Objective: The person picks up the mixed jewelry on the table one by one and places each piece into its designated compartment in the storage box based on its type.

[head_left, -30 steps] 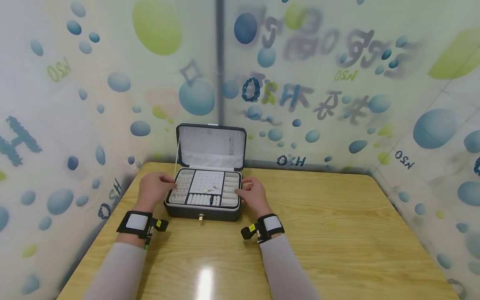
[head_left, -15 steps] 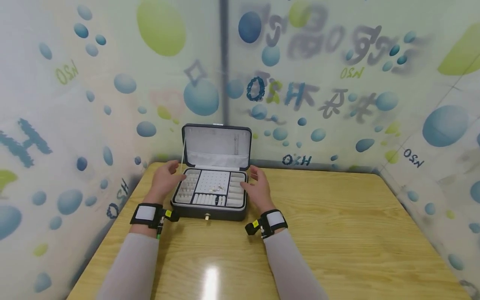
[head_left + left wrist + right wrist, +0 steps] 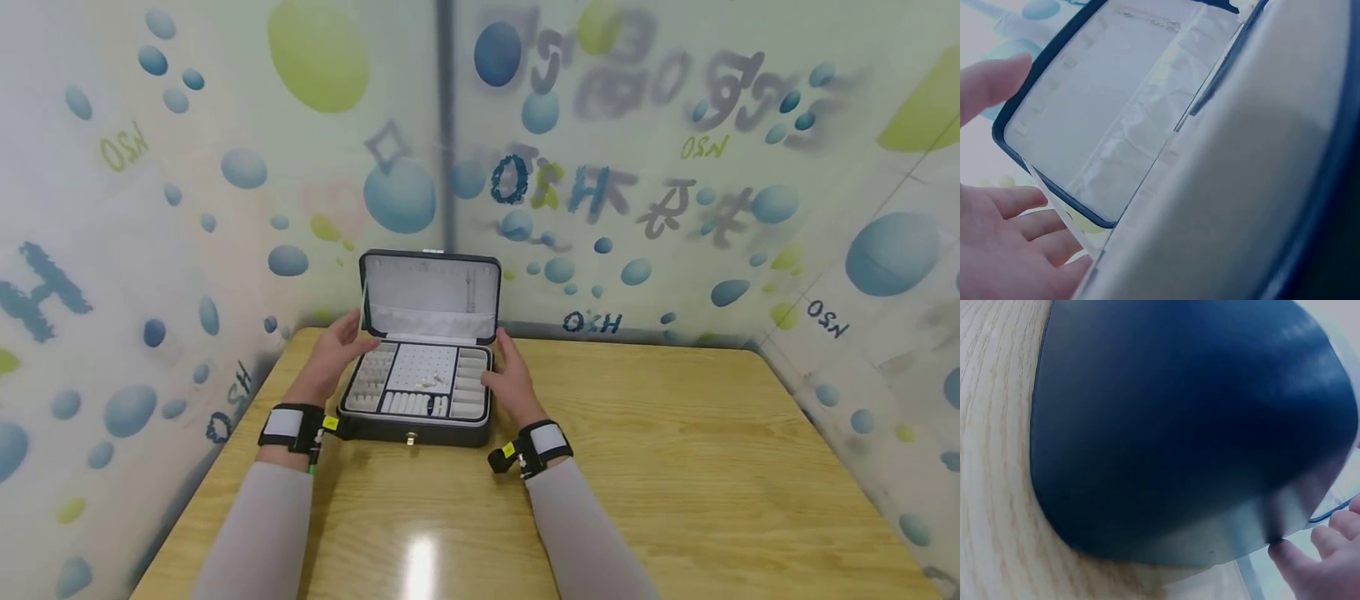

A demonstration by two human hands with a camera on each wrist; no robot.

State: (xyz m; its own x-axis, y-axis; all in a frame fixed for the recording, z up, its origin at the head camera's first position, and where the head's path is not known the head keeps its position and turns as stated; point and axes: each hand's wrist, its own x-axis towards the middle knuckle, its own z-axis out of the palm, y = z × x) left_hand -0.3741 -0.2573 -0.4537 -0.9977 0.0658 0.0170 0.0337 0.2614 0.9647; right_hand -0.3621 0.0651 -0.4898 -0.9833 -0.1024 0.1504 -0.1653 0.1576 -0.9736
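A dark jewelry box stands on the table with its white-lined lid raised. Its pale tray has compartments, a dotted panel bearing small jewelry pieces, and ring rolls with a dark item among them. My left hand is at the box's left rear, thumb spread from the fingers. In the left wrist view its fingers lie by the white lid strap; whether they touch it I cannot tell. Along the box's right side, my right hand has a fingertip against the dark wall.
The wooden table stretches away to the right and front. Close behind the lid rises a patterned wall, and another side wall stands left. A gold clasp sits on the box front.
Both hands have moved from the tray's side edges toward the rear of the box, near the lid. Their fingers have spread. The lid stays raised, and the view has shifted slightly.
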